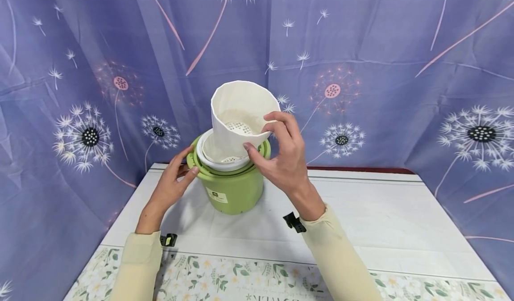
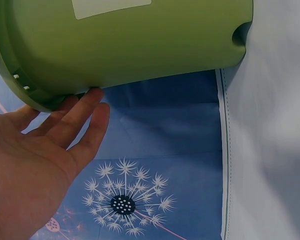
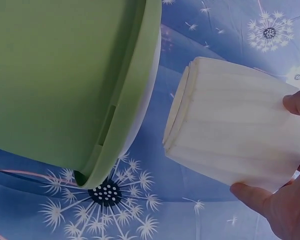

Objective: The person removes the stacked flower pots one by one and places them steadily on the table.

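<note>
Below centre in the head view, the label (image 1: 217,196) on the green pot (image 1: 246,190) carries print too small to read (the left wrist view's top edge crops that label). At the right wrist view's lower right, the frame cuts off the right hand (image 3: 291,207).

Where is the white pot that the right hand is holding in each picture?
Head: the white pot is near the middle, in the right hand.
Left wrist: it's not in this picture.
Right wrist: the white pot is right of the middle, turned sideways.
Shared landmark: the green pot, near the middle in head, at the top in left wrist, upper left in right wrist.
</note>
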`<action>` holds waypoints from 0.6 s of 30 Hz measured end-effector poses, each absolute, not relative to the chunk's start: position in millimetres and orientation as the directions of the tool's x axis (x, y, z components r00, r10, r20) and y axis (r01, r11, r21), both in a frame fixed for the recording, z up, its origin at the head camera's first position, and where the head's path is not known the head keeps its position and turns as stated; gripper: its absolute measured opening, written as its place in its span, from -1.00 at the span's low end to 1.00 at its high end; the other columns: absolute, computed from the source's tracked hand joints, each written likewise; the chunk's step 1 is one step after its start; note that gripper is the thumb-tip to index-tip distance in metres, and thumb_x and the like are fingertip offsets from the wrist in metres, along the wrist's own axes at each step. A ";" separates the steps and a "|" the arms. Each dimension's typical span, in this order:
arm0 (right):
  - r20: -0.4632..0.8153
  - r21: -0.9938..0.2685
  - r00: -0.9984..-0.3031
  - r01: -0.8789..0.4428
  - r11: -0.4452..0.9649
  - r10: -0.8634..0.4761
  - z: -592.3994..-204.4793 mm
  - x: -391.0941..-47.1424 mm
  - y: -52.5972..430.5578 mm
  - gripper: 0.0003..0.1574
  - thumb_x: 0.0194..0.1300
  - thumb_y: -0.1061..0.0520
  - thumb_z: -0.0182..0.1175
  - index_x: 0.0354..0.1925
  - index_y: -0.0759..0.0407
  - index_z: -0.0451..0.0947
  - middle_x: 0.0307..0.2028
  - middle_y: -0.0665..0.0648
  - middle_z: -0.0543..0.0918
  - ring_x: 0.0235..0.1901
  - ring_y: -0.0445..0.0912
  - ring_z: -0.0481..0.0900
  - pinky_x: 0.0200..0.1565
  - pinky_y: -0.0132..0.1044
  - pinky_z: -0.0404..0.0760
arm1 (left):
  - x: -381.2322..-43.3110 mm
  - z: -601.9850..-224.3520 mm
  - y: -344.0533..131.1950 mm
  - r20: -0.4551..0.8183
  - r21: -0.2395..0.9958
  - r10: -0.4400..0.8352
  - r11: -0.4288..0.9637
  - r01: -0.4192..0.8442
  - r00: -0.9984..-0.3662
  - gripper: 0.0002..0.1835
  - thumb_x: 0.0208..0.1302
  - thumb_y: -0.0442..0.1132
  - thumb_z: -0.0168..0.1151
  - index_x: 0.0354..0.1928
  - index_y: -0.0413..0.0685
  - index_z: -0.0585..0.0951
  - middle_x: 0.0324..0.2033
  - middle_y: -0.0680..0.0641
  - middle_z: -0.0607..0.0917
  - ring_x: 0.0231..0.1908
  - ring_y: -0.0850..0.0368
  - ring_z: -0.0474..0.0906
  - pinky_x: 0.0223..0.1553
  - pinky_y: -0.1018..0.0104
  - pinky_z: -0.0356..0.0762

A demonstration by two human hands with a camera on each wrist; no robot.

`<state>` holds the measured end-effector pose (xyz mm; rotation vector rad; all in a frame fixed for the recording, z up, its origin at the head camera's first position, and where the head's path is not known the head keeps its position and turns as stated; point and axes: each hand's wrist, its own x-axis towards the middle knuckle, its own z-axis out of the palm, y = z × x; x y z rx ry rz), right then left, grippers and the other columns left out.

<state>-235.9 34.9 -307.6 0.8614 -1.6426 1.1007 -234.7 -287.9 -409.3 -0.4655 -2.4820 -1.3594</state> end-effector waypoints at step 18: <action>0.955 -0.270 -0.296 -0.891 0.365 -0.015 -308.7 -231.7 49.8 -0.56 0.18 0.03 0.53 -0.27 0.29 0.52 0.10 0.31 0.60 0.13 0.12 0.56 0.17 -0.06 0.53 | -234.5 -409.1 -287.3 0.387 0.749 0.146 0.526 0.403 -0.910 -0.28 0.65 -0.11 0.16 0.71 0.14 0.14 0.56 -0.24 0.27 0.27 -0.19 0.56 0.25 -0.05 0.51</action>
